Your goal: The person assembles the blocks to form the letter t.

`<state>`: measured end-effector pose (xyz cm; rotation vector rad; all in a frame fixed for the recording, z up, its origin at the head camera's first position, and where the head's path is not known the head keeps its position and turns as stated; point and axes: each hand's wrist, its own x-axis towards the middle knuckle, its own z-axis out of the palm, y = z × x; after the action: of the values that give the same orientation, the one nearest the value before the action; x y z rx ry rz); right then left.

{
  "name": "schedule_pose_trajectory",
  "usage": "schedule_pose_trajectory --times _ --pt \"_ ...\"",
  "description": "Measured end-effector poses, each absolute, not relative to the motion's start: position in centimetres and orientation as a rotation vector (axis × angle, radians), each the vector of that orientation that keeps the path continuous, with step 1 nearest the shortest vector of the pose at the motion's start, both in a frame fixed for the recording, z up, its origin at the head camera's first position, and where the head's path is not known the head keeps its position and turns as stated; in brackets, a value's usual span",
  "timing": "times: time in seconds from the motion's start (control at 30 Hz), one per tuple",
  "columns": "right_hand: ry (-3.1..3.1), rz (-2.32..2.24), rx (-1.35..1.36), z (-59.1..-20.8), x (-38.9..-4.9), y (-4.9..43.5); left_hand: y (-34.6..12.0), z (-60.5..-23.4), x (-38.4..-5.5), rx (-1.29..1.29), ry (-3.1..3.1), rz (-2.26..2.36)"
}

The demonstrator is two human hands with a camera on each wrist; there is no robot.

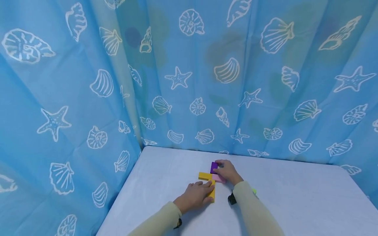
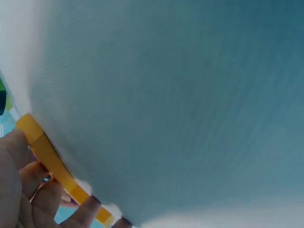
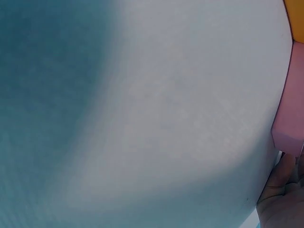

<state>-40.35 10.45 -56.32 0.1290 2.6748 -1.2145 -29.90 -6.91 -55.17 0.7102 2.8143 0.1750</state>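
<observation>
My left hand (image 1: 195, 195) holds a long yellow block (image 1: 213, 193) along its left side, thumb by the near end and fingertips near the far end. The left wrist view shows its fingers along this yellow block (image 2: 54, 161). A second yellow block (image 1: 203, 176) lies crosswise at the far end, pointing left. Opposite it, a pink block (image 1: 218, 178) extends right, beneath the right hand. Behind these, my right hand (image 1: 226, 171) pinches a purple block (image 1: 214, 167) between thumb and fingers. In the right wrist view the pink block (image 3: 290, 104) meets a yellow one (image 3: 298, 19); the purple block is out of sight.
The blocks are on a white-covered table (image 1: 295, 183). A lime-green thing (image 1: 254, 190) peeks out past the right sleeve, which mostly hides it. Blue curtains (image 1: 189, 121) with white shell prints hang along the table's back and left edges.
</observation>
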Motion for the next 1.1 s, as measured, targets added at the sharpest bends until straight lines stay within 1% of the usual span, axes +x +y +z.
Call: schedule_pose_trajectory --times 0.73,1.1 --pt "2.685 -1.202 0.107 -56.66 -40.46 10.37 -6.96 -55.47 -29.91 0.710 2.824 0.202" --pt "2.683 -1.207 0.107 -56.71 -40.30 10.38 -6.92 -54.77 -29.47 0.700 2.819 0.217"
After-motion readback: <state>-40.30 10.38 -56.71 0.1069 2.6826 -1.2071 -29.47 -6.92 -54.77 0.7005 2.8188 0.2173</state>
